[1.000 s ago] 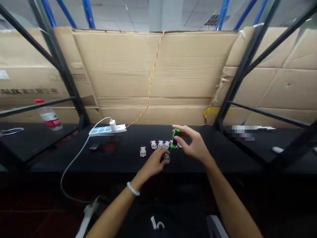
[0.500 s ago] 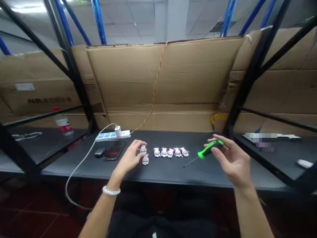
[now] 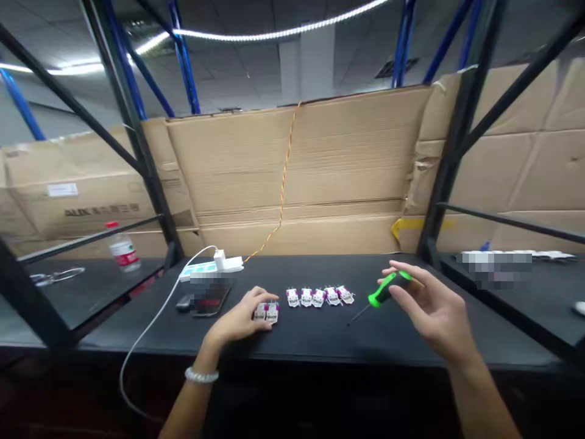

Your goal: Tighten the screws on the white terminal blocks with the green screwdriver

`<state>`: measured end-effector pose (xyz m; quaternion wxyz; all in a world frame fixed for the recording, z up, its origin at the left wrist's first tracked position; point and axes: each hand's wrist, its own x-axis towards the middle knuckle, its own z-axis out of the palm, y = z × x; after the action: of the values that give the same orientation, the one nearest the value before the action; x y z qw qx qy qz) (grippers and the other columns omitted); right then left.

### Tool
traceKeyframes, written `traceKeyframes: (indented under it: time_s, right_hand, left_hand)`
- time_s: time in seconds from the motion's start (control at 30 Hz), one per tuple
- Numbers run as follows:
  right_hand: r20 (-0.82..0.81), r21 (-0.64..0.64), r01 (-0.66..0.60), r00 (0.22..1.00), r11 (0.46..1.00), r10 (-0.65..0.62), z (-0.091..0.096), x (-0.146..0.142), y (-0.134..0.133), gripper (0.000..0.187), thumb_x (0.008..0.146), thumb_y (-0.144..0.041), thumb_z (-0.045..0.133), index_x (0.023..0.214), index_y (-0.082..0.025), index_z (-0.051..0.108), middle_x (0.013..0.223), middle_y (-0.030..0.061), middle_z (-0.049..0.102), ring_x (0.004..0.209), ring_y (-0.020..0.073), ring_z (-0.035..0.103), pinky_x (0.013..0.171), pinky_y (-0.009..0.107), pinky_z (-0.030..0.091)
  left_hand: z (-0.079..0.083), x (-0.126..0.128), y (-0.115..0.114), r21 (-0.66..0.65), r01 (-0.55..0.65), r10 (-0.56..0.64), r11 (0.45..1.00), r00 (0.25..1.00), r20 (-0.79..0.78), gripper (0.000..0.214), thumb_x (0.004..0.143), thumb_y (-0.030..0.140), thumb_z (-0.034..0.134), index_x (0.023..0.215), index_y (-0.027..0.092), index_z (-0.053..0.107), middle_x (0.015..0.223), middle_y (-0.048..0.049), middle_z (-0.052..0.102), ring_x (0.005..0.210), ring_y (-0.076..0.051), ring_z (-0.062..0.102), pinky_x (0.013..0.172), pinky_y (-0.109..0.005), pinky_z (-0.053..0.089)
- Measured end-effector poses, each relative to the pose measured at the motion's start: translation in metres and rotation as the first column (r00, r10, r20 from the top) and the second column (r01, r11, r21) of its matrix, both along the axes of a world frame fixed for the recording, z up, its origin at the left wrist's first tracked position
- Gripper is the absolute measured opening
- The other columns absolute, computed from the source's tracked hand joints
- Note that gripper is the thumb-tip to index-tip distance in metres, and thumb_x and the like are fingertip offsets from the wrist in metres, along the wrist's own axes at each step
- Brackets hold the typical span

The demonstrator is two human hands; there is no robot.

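Screwdriver (image 3: pixel 387 289): green-handled, grasped in the fingers of the right hand (image 3: pixel 432 311), above the black table (image 3: pixel 411 341).
Left hand (image 3: pixel 237 323): over two white-magenta modules (image 3: pixel 266 313), touching; grip hard to tell.
Row: five like modules (image 3: pixel 317 297), between both hands.

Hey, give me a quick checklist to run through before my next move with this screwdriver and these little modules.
1. Screwdriver secure in right hand: ok, the fingers wrap its green-and-black handle.
2. Shaft tip clear of the modules: ok, it points down-left, beside the row.
3. Two modules under control of left hand: ok, the fingertips rest on them.
4. Pair in line with the row of five modules: not ok, the pair sits left of the row, nearer the table's front edge.
5. Screw heads on the modules: cannot tell, they are too small to see.
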<state>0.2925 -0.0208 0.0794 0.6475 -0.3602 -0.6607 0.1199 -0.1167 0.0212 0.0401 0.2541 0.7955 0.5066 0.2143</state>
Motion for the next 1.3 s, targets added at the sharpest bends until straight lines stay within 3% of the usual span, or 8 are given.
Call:
traceKeyframes:
  time_s: [0.23, 0.53, 0.7, 0.77, 0.83, 1.0, 1.17, 1.3]
  right_hand:
    - [0.022, 0.004, -0.009, 1.0, 1.0, 0.008, -0.003, 0.004, 0.004, 0.038, 0.096, -0.038, 0.077, 0.132, -0.026, 0.074, 0.112, 0.0095, 0.081, 0.101, 0.0259, 0.082, 0.093, 0.039, 0.07]
    - [0.002, 0.009, -0.006, 1.0, 1.0, 0.006, -0.002, 0.007, 0.001, 0.038, 0.096, -0.037, 0.077, 0.133, -0.027, 0.073, 0.113, 0.0095, 0.08, 0.101, 0.0254, 0.081, 0.092, 0.038, 0.07]
    - [0.001, 0.016, -0.009, 1.0, 1.0, 0.009, -0.002, 0.01, -0.001, 0.039, 0.096, -0.036, 0.077, 0.134, -0.028, 0.073, 0.114, 0.0097, 0.08, 0.101, 0.0255, 0.081, 0.093, 0.038, 0.07]
    - [0.008, 0.018, -0.001, 1.0, 1.0, 0.0, -0.001, 0.011, -0.001, 0.039, 0.096, -0.035, 0.077, 0.134, -0.028, 0.073, 0.113, 0.0099, 0.08, 0.1, 0.026, 0.082, 0.093, 0.039, 0.07]
    - [0.017, 0.021, 0.005, 1.0, 1.0, -0.005, -0.001, 0.012, -0.001, 0.039, 0.096, -0.036, 0.077, 0.134, -0.028, 0.073, 0.113, 0.0098, 0.08, 0.101, 0.0262, 0.082, 0.094, 0.04, 0.07]
    - [0.008, 0.029, 0.006, 1.0, 1.0, -0.006, 0.001, 0.015, -0.004, 0.039, 0.096, -0.035, 0.077, 0.134, -0.028, 0.073, 0.115, 0.009, 0.08, 0.101, 0.0245, 0.081, 0.093, 0.035, 0.07]
    - [-0.007, 0.047, 0.014, 1.0, 0.999, -0.013, 0.003, 0.015, -0.006, 0.038, 0.095, -0.037, 0.077, 0.132, -0.029, 0.074, 0.112, 0.0086, 0.081, 0.099, 0.0255, 0.082, 0.091, 0.036, 0.07]
    - [-0.005, 0.039, 0.019, 1.0, 0.999, -0.018, 0.005, 0.015, -0.009, 0.037, 0.095, -0.037, 0.078, 0.131, -0.031, 0.074, 0.112, 0.0071, 0.081, 0.1, 0.0245, 0.082, 0.093, 0.035, 0.069]
  left_hand:
    - [-0.008, 0.019, 0.006, 0.084, -0.057, 0.06, 0.995, 0.997, -0.038, 0.047, 0.085, 0.017, 0.076, 0.13, 0.028, 0.076, 0.136, -0.0072, 0.065, 0.13, -0.029, 0.058, 0.123, -0.046, 0.04]
    - [0.003, 0.029, 0.021, 0.107, -0.053, 0.07, 0.993, 0.984, -0.164, 0.05, 0.083, 0.017, 0.075, 0.132, 0.026, 0.073, 0.138, -0.0093, 0.066, 0.13, -0.031, 0.057, 0.117, -0.047, 0.043]
    - [0.005, 0.047, 0.032, 0.192, -0.074, 0.122, 0.979, 0.96, -0.251, 0.062, 0.091, 0.028, 0.071, 0.151, 0.035, 0.058, 0.162, -0.0115, 0.054, 0.151, -0.038, 0.042, 0.122, -0.063, 0.03]
    - [0.006, 0.059, 0.035, 0.181, -0.034, 0.086, 0.983, 0.954, -0.286, 0.058, 0.091, 0.029, 0.073, 0.148, 0.033, 0.061, 0.162, -0.0123, 0.054, 0.153, -0.036, 0.043, 0.124, -0.062, 0.025]
    - [0.007, 0.069, 0.034, 0.159, -0.004, 0.052, 0.987, 0.952, -0.301, 0.048, 0.088, 0.025, 0.076, 0.136, 0.029, 0.069, 0.151, -0.0115, 0.065, 0.145, -0.035, 0.052, 0.123, -0.061, 0.024]
    - [0.01, 0.077, 0.009, 0.175, -0.028, 0.08, 0.984, 0.951, -0.298, 0.032, 0.085, 0.013, 0.074, 0.115, 0.024, 0.076, 0.124, -0.0081, 0.077, 0.124, -0.033, 0.064, 0.116, -0.056, 0.03]
    - [0.008, 0.085, -0.031, 0.127, 0.009, 0.022, 0.992, 0.971, -0.238, 0.036, 0.083, 0.009, 0.074, 0.115, 0.026, 0.076, 0.127, -0.0064, 0.075, 0.129, -0.033, 0.061, 0.119, -0.052, 0.031]
    - [-0.001, 0.1, -0.044, 0.11, 0.047, -0.034, 0.993, 0.992, -0.12, 0.036, 0.087, 0.013, 0.075, 0.12, 0.027, 0.076, 0.132, -0.0069, 0.073, 0.126, -0.032, 0.063, 0.116, -0.048, 0.039]
